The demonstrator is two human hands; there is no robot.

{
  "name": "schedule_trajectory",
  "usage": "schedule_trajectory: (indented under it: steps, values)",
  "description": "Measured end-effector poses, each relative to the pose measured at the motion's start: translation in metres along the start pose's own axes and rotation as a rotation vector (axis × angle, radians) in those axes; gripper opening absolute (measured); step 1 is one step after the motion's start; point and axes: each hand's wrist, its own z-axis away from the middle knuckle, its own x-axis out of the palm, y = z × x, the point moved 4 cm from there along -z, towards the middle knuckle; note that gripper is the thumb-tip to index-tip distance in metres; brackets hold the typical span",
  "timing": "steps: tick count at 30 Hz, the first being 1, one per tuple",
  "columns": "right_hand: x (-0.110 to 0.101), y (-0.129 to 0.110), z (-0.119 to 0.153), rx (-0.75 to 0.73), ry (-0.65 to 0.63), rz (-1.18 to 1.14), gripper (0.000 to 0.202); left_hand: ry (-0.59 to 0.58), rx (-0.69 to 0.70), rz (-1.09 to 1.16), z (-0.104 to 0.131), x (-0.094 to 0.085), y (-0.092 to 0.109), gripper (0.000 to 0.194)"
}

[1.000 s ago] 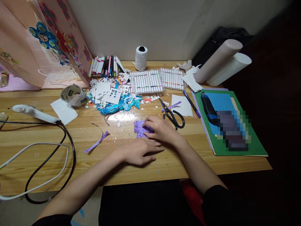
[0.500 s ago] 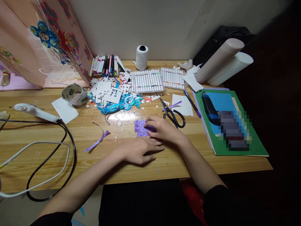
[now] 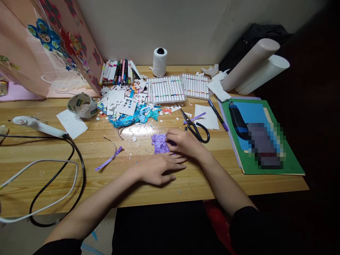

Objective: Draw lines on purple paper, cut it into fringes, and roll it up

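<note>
A small purple piece of woven paper strips (image 3: pixel 159 143) lies flat on the wooden table, with patterned strips crossing it. Along its near edge rests my left hand (image 3: pixel 156 169), palm down, fingers stretched out and pointing right. My right hand (image 3: pixel 183 144) is at the piece's right side, its fingers curled and the fingertips closed on the paper's edge there. Those fingers hide part of the right side, so exactly which strip they pinch is not visible. Black-handled scissors (image 3: pixel 195 128) lie partly open just beyond my right hand. A loose purple strip (image 3: pixel 108 159) lies to the left.
Paper scraps (image 3: pixel 119 102) are heaped behind, near boxed markers (image 3: pixel 167 90) and a white thread spool (image 3: pixel 160 63). A tape roll (image 3: pixel 83 106) and black cable (image 3: pixel 84 173) are on the left. A green folder (image 3: pixel 281 141) lies right, beside a purple pen (image 3: pixel 218 115).
My right hand has shifted slightly to the right along the purple woven paper, uncovering more of it. My left hand stays almost in place. The view has tilted slightly.
</note>
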Motion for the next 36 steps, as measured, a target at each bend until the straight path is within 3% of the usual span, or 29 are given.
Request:
schedule_trajectory:
  steps: [8,11,17,23,29,36]
  values:
    - [-0.015,0.005,0.009,-0.031,-0.016,-0.238,0.012,-0.012,-0.042,-0.029,0.001,0.0,0.005,0.044]
    - [-0.02,0.008,0.012,0.024,-0.025,-0.26,0.001,-0.002,-0.065,0.001,0.004,-0.002,0.008,0.044]
    - [-0.016,0.011,0.011,0.069,-0.067,-0.255,0.003,0.01,-0.107,0.039,0.007,-0.006,0.008,0.044]
    - [-0.012,0.011,0.012,0.061,-0.091,-0.212,0.007,0.11,-0.148,0.016,0.009,-0.016,0.01,0.038]
    - [-0.013,0.008,0.01,0.028,-0.015,-0.133,0.011,0.003,-0.165,-0.018,0.009,-0.017,0.006,0.04]
    - [-0.009,-0.006,0.006,-0.091,-0.054,0.151,0.011,0.026,-0.15,0.017,0.009,-0.017,0.007,0.039]
